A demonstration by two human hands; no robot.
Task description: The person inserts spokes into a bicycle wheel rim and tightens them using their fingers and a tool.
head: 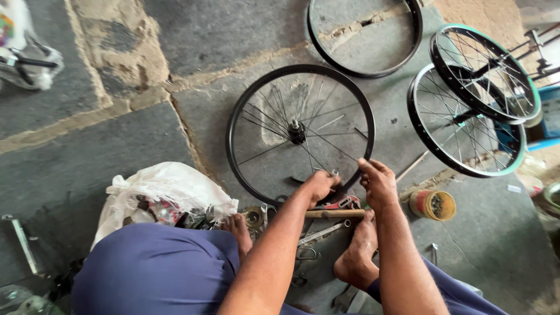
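While bent inward, both hands [350, 184] pinch wheel rim [245, 99].

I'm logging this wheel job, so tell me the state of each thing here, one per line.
Black wheel: flat on the floor, partly spoked, gaps between spokes.
Left hand: closed at the near rim.
Right hand: pinching at the rim.
Bare rim: flat, no spokes.
Two spoked wheels: overlapping, fully spoked.
Yellow tin: open, on its side.
White bag: open, parts showing.

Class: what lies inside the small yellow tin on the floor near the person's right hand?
The yellow tin stands open beside the right hand. Dark, small metal bits show inside; their exact kind and anything underneath them are hidden.
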